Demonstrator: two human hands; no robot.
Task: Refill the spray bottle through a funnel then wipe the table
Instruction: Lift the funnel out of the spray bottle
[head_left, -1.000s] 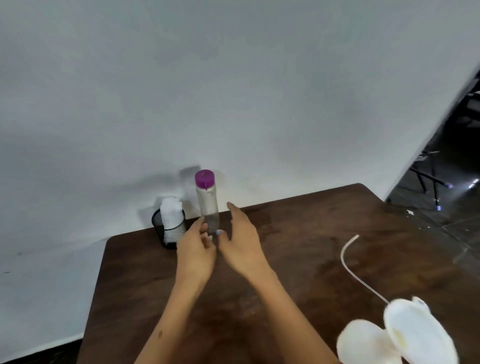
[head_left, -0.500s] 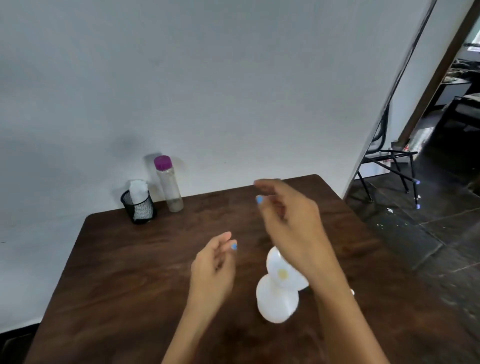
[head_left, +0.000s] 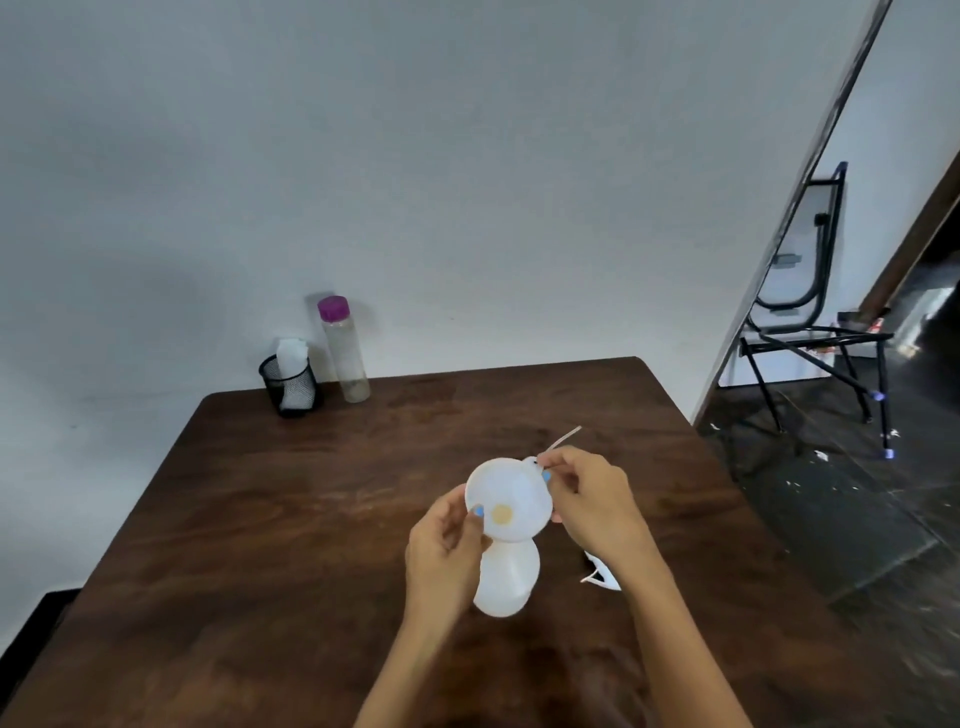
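Head view, listed by size.

Table (head_left: 291, 545): dark brown wood, set against a pale wall; it carries every item below.

Folding chair (head_left: 810, 322): black frame, on the dark floor off the table's right side, well apart from the work.

Left hand (head_left: 441, 551): at table centre, fingers closed on the left rim of the funnel, thumb with a blue nail lying inside the cone.

Right hand (head_left: 592, 499): just right of the funnel, fingertips pinched together on the small tab at the funnel's upper right rim.

Spray bottle (head_left: 506, 582): white, opaque body, standing upright near the table's middle between the two forearms, its top covered by the funnel.

Funnel (head_left: 509, 499): white, seated in the bottle's mouth, wide cone tilted toward the camera, a yellowish spot at its throat.

Clear bottle (head_left: 345, 353): tall, purple cap, upright at the far edge by the wall, a little cloudy liquid at its bottom.

Mesh cup (head_left: 291, 384): black, just left of the clear bottle, holding white tissue (head_left: 291, 356).

Spray head (head_left: 600, 574): white, lying on the table behind the right wrist, mostly hidden.

Thin white tube (head_left: 563, 439): shows beyond the right hand.
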